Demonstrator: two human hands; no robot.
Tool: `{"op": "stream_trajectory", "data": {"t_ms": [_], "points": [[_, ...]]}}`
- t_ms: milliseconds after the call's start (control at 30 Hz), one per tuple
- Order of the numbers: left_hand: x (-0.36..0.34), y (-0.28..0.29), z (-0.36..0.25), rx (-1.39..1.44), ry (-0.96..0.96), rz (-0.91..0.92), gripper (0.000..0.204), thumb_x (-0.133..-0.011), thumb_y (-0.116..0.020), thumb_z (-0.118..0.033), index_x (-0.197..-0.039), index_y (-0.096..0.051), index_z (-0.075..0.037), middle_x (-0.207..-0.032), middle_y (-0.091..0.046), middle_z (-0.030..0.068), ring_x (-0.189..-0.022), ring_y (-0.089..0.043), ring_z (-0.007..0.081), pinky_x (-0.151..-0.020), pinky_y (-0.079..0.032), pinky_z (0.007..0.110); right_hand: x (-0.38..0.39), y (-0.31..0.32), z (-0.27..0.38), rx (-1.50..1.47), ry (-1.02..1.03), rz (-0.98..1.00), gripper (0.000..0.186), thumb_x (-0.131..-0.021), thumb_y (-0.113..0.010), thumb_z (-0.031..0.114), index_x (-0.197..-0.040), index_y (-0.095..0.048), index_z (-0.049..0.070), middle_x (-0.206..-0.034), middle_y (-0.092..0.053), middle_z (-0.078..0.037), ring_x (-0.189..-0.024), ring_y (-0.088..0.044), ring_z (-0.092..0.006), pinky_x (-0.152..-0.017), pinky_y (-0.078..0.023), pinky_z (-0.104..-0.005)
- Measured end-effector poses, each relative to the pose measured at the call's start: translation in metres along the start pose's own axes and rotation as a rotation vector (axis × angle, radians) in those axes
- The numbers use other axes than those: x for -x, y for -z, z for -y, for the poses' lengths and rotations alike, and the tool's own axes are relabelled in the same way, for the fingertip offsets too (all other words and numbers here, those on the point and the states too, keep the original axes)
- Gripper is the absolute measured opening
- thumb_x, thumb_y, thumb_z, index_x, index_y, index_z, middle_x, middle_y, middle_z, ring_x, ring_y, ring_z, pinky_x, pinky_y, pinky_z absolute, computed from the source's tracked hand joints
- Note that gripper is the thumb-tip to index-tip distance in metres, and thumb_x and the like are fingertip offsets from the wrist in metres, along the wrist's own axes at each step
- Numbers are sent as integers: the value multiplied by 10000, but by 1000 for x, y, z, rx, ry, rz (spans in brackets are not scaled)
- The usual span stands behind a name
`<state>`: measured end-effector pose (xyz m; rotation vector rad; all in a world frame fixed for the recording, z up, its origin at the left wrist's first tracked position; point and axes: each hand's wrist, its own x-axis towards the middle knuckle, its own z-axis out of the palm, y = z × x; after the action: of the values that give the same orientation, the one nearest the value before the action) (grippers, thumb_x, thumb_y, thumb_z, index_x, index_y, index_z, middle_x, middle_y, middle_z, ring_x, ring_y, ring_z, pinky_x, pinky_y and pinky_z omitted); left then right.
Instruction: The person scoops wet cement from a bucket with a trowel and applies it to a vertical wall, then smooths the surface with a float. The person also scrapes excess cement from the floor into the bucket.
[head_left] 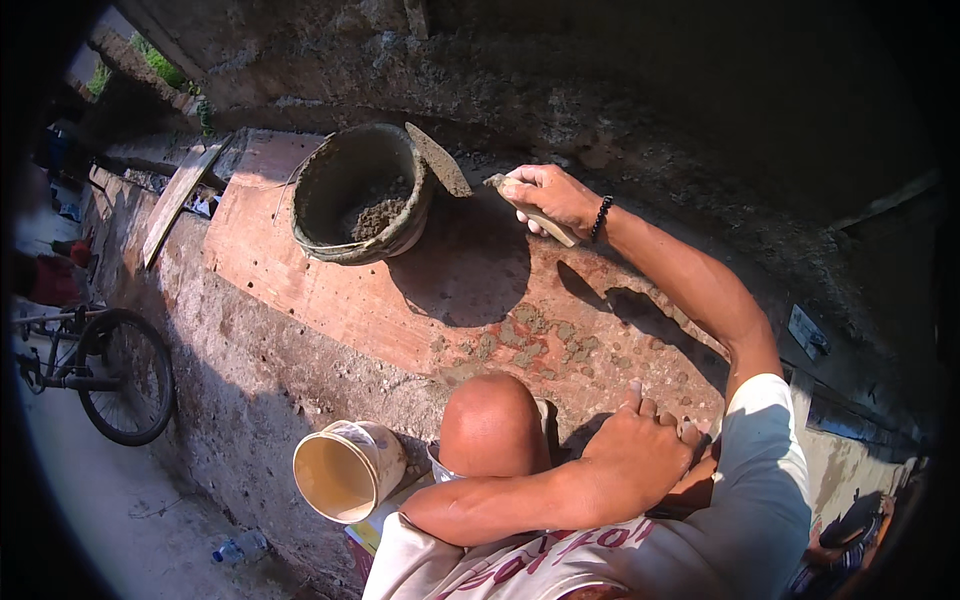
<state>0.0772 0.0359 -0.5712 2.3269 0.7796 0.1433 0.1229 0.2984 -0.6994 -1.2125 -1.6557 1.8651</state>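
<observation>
My right hand (552,200) is closed round the wooden handle of a trowel (440,160). The trowel's mortar-coated blade is by the right rim of a dark bucket (362,195), which is tilted toward me. Grey mortar (378,218) lies low inside the bucket. My left forearm crosses in front of my body, and my left hand (640,450) rests near my right leg, holding nothing I can see. Its fingers are loosely bent and apart, with the tips partly hidden. My bare knee (492,425) shows between the arm and the board.
A reddish board (330,310) spattered with mortar lies under the bucket. A white pail (350,470) stands left of my knee. Further left are a bicycle wheel (125,375), a wooden plank (185,195) and a plastic bottle (240,547). A rough wall (620,90) runs along the far side.
</observation>
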Motion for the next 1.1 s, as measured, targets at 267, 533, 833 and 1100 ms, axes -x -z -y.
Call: {"op": "stream_trajectory", "data": {"t_ms": [267, 533, 833, 1100], "points": [[-2, 12, 14, -74, -66, -40, 396, -860, -541, -125, -1243, -568, -28, -1047, -644, 204, -1004, -632, 378, -1058, -359, 555, 137, 120, -146, -88, -470, -419, 312, -971, -551, 304, -1191, -546, 83, -738, -575, -62, -526, -548, -143, -422, -464, -305], [-22, -7, -15, -157, -20, 7, 382, -878, -529, -144, -1245, -567, -44, -1088, -632, 190, -1022, -616, 364, -1083, -323, 550, 186, 206, -231, -131, -549, -586, 292, -966, -552, 337, -1157, -548, 115, -704, -583, -97, -459, -543, -171, -368, -455, -333], [-47, -32, -35, -248, -17, 204, 469, -938, -532, -316, -1353, -523, -98, -1200, -598, 203, -1121, -568, 390, -1111, -279, 565, 280, 212, -237, 79, -556, -785, 357, -959, -527, 396, -1183, -587, 124, -703, -581, -73, -509, -553, -170, -425, -455, -340], [-69, -44, -37, -308, -75, 201, 528, -942, -559, -366, -1375, -487, -72, -1126, -605, 158, -1075, -588, 346, -1085, -310, 525, 336, 201, -231, 776, -265, -340, 528, -757, -709, 285, -1241, -607, 99, -1102, -679, -182, -976, -652, -361, -831, -506, -423]]}}
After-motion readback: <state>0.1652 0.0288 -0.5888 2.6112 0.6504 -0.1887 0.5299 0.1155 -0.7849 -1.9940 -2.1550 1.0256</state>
